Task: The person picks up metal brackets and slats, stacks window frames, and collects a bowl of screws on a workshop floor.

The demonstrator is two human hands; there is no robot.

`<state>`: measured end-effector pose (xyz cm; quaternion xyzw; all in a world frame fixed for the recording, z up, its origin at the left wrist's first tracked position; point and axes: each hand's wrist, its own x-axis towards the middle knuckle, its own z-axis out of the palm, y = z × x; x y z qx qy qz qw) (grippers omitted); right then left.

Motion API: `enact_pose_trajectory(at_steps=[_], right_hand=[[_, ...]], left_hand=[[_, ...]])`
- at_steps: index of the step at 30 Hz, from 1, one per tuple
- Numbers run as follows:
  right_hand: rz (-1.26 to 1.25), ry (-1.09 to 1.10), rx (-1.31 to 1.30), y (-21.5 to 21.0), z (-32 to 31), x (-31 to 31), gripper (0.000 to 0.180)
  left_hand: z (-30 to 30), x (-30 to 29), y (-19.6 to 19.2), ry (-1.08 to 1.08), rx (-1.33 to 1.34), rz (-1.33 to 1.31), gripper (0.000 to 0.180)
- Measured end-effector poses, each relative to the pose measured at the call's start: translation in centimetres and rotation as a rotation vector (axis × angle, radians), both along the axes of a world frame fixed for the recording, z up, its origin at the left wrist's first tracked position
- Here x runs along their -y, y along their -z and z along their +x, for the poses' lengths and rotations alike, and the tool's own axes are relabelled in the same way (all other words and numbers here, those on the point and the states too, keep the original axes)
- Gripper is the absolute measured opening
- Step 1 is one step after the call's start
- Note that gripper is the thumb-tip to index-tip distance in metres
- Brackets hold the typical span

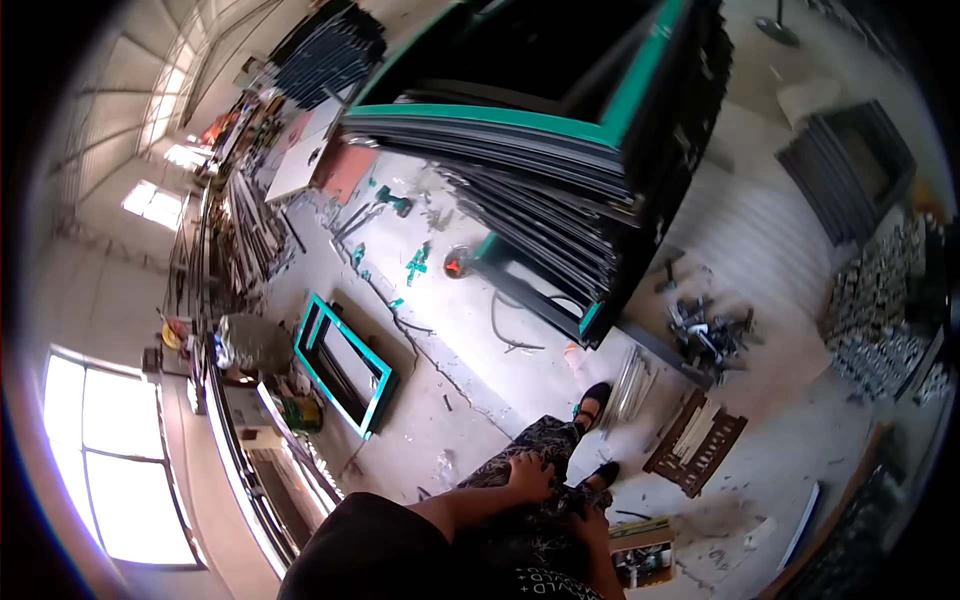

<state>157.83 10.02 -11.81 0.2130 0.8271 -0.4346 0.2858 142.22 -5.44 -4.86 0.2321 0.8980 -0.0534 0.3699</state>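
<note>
Left hand (527, 474) grip closed on nothing: fingers spread flat, palm down on patterned trousers (545, 445) at left knee. Forearm reaches in from lower edge, slightly bent. Right hand (590, 525) likewise flat on right thigh, fingers loose, holding nothing. 2 black shoes (594, 397) on concrete floor (440, 400) just ahead. Stack of dark frames with teal edges (560, 150) beyond feet. Wooden pallet (695, 442) right of shoes.

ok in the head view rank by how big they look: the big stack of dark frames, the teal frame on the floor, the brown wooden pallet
1. stack of dark frames
2. teal frame
3. brown wooden pallet, though it looks close to the teal frame, and fisheye bending makes that unsure
</note>
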Motion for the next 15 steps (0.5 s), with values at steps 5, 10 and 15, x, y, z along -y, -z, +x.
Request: enact_pose_trajectory(at_steps=[5,10,15], right_hand=[[-0.253,0.241,0.172,0.8,6.9,-7.6,0.039],[0.098,-0.062,0.328,-2.1,7.9,-12.3,0.035],[0.532,-0.932,0.174,-3.0,1.9,-13.6,0.032]], left_hand=[[3.8,1.3,-2.7,-0.149,-0.066,0.06,0.051],[1.1,6.2,-4.8,-0.451,0.05,-0.005,0.048],[0.4,13.4,-3.4,-0.61,0.173,-0.07,0.055]])
